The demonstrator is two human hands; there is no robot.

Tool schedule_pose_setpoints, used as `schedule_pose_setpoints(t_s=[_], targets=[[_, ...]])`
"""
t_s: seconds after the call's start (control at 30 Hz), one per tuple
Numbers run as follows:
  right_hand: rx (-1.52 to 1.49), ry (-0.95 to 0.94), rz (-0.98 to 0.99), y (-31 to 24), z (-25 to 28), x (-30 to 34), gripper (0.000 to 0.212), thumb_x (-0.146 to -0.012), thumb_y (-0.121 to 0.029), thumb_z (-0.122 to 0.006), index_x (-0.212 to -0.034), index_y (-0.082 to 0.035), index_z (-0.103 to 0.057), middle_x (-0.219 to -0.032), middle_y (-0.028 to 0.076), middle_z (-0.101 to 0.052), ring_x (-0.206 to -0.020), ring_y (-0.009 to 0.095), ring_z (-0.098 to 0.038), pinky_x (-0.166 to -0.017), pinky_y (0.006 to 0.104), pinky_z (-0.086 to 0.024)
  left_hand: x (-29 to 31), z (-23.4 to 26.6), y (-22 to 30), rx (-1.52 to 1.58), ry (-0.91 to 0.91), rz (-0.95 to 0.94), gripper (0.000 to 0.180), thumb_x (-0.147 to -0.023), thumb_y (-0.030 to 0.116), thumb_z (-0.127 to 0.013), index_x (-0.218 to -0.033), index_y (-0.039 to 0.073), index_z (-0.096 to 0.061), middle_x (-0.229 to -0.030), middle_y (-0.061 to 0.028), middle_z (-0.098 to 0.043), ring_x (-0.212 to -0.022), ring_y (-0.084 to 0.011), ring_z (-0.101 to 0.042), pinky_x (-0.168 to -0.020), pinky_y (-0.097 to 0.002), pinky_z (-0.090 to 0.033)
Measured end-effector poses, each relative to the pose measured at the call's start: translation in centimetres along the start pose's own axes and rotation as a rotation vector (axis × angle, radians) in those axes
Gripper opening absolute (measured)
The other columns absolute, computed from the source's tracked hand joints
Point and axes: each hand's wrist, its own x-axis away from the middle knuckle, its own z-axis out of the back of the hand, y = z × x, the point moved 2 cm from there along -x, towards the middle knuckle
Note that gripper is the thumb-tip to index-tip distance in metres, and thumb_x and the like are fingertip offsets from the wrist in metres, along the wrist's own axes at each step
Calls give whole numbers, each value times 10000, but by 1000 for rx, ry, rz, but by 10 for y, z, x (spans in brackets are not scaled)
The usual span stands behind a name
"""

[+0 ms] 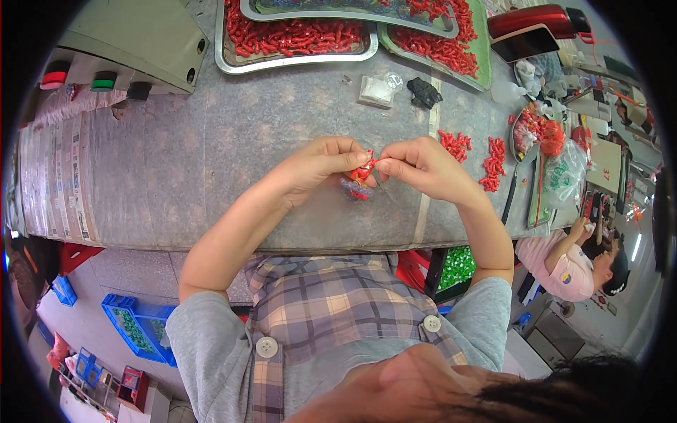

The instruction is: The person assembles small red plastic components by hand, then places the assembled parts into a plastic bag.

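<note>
Above the near half of the table, my left hand (321, 166) is closed on a small red figurine (362, 171) with a purplish band around its lower part. Thumb and fingers grip it near the top. From the other side my right hand (427, 169) pinches a small red piece at the figurine's upper end; its exact kind is hidden by the fingertips. A thin line, perhaps a thread or wire, hangs below the right fingers. Two small piles of red pieces, a nearer-in pile (455, 145) and another pile (493, 165), lie to the right of my right hand.
Metal trays (303, 64) of red pieces stand at the back, beside a green-lined tray (484, 79). A grey box with buttons (130, 42) sits back left. A phone (525, 44) leans by a red flask (529, 21). A co-worker (571, 271) sits at right.
</note>
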Motion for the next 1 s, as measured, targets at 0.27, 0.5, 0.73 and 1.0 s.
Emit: schedule_pose_setpoints(t_s=[0.27,0.5,0.73,1.0], targets=[[-20,-92,-105,-3,6,-7,266,-836,-254,-550,-701,-33,-614,-510,31,-476,-486,100,-415,-461,279,-321,-1,0,0,39,25,25,228,-874,272,-538,-873,45,-557,-818,-99,-634,-757,-140,-594,-731,-276,-449],[-93,-118,-119,4,5,-9,290,-846,-274,-550,-692,-36,-615,-511,2,-470,-494,78,-395,-457,269,-306,-1,0,0,27,51,34,241,-877,279,-531,-861,40,-563,-806,-105,-633,-748,-156,-597,-729,-292,-451],[-20,-58,-23,8,3,-4,267,-847,-271,-546,-732,-39,-610,-522,56,-504,-474,149,-447,-466,300,-337,0,0,0,27,31,25,242,-859,267,-566,-912,31,-571,-824,-82,-635,-759,-127,-601,-722,-256,-460],[423,279,334,0,-12,21,150,-792,-202,-600,-749,-66,-555,-613,87,-535,-593,281,-542,-521,365,-397,7,-13,6,-192,51,-180,174,-867,179,-569,-901,8,-572,-823,-47,-621,-767,-88,-573,-710,-229,-450]])
